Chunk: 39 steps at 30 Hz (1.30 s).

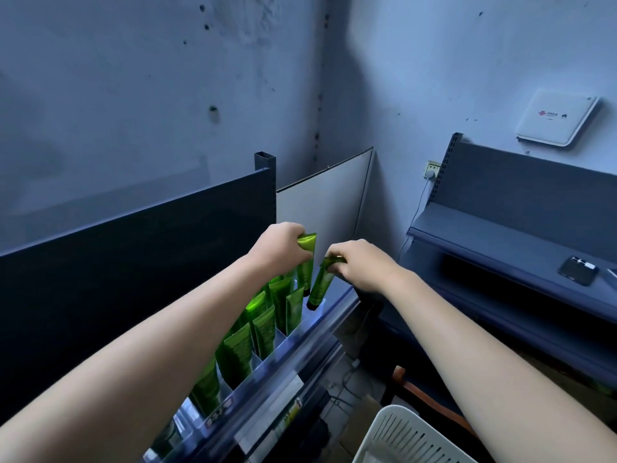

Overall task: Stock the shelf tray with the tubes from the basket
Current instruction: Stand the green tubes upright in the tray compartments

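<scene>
**Two tubes held over the far end of the shelf tray**

Both bare arms reach forward over a clear shelf tray that runs along the front edge of a dark shelf, divided into compartments. Most compartments visible along it hold upright green tubes, standing crimped end up and packed close together.

The left hand grips one green tube by its flat crimped top, fingers curled round it; the tube hangs roughly upright above the far part of the tray, its lower end behind the tubes already standing there. The right hand pinches a second green tube at its crimped end, just beside the first. This one is tilted, its dark cap pointing down and to the left at the last compartment at the tray's far end; whether the cap touches the tray cannot be told.

A white slotted basket sits at the lower right, below the right forearm; its contents are out of sight. Further right, a dark phone lies on another shelf, and a white box hangs on the wall above it.
</scene>
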{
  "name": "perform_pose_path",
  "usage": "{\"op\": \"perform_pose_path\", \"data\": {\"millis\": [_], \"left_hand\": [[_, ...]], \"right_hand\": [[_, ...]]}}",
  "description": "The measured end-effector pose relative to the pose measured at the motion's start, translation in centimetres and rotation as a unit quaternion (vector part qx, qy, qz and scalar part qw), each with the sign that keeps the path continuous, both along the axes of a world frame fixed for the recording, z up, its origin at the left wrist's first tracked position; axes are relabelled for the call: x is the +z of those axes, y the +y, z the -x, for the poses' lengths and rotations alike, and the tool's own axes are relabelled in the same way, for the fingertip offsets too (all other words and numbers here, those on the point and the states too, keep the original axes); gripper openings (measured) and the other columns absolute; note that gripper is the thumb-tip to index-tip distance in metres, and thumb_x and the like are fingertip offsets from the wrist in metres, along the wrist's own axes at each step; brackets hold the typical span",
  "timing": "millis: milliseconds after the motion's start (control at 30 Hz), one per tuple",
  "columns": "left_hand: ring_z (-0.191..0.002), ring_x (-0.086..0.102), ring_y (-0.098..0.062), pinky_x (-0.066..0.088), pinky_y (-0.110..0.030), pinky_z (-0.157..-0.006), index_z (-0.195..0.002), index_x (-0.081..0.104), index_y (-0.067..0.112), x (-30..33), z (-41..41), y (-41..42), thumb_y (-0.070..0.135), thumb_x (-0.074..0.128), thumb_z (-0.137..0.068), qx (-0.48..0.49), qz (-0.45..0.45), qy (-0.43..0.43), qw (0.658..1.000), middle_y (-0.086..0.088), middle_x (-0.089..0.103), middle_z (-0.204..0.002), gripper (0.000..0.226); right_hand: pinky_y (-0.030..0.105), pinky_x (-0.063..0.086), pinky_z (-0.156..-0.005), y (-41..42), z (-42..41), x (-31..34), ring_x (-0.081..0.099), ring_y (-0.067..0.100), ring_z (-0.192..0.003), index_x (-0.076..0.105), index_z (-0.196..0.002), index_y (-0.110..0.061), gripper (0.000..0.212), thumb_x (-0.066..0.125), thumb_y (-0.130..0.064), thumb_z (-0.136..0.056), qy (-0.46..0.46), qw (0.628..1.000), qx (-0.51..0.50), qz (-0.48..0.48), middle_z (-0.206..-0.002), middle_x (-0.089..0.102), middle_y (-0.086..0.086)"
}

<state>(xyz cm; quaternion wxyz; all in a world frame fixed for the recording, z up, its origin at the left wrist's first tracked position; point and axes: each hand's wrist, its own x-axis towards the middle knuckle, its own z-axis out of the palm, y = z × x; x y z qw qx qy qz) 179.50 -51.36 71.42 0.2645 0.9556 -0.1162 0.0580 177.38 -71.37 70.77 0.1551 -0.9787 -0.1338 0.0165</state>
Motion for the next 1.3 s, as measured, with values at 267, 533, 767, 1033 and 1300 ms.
{"op": "perform_pose_path", "data": {"millis": [267, 533, 767, 1033, 1300], "left_hand": [[-0.069, 0.053, -0.032, 0.035, -0.034, -0.067, -0.058, 0.049, 0.013, -1.7, -0.3, -0.7, 0.030, 0.068, -0.082, -0.016, -0.181, 0.003, 0.983, -0.001, 0.050, -0.061, 0.035], [-0.078, 0.064, -0.025, 0.043, -0.037, -0.080, -0.077, 0.076, 0.019, -3.5, -0.7, -0.4, 0.051, 0.066, -0.087, -0.020, -0.188, -0.018, 0.982, 0.001, 0.070, -0.076, 0.036], [-0.090, 0.068, -0.026, 0.052, -0.032, -0.076, -0.093, 0.080, 0.025, -1.9, 0.6, -0.1, 0.035, 0.068, -0.087, -0.039, -0.128, -0.046, 0.990, 0.003, 0.076, -0.092, 0.017], [-0.076, 0.060, -0.022, 0.050, -0.030, -0.071, -0.092, 0.075, 0.023, -1.3, 6.8, -7.1, 0.025, 0.063, -0.087, -0.163, -0.077, -0.048, 0.982, 0.007, 0.066, -0.078, 0.013], [-0.083, 0.068, -0.022, 0.057, -0.036, -0.077, -0.090, 0.075, 0.021, -13.2, 13.6, -15.1, 0.031, 0.060, -0.087, -0.226, -0.086, 0.120, 0.963, 0.002, 0.075, -0.086, 0.018]], "right_hand": [[0.043, 0.056, -0.088, 1.8, -0.1, -2.5, 0.064, 0.022, -0.096, 0.079, -0.108, -0.033, 0.020, 0.067, -0.022, -0.097, 0.009, 0.998, 0.056, 0.034, -0.098, 0.057, -0.010], [0.045, 0.053, -0.093, 2.1, 0.0, -4.2, 0.061, 0.026, -0.101, 0.074, -0.122, -0.025, 0.023, 0.066, -0.023, -0.100, 0.026, 0.998, 0.039, -0.043, -0.105, 0.057, 0.000], [0.038, 0.053, -0.097, 1.3, 1.7, -3.8, 0.063, 0.020, -0.103, 0.069, -0.131, -0.019, 0.033, 0.072, -0.024, -0.098, 0.018, 0.993, 0.013, -0.113, -0.113, 0.063, 0.000], [0.028, 0.047, -0.085, -8.0, 8.4, -6.7, 0.065, 0.011, -0.100, 0.073, -0.110, -0.029, 0.014, 0.066, -0.031, -0.098, 0.018, 0.988, -0.087, -0.125, -0.108, 0.073, -0.008], [0.028, 0.050, -0.081, -17.4, 22.7, -20.7, 0.064, 0.007, -0.096, 0.072, -0.108, -0.030, 0.013, 0.061, -0.031, -0.101, 0.125, 0.967, -0.185, -0.125, -0.107, 0.073, -0.010]]}}
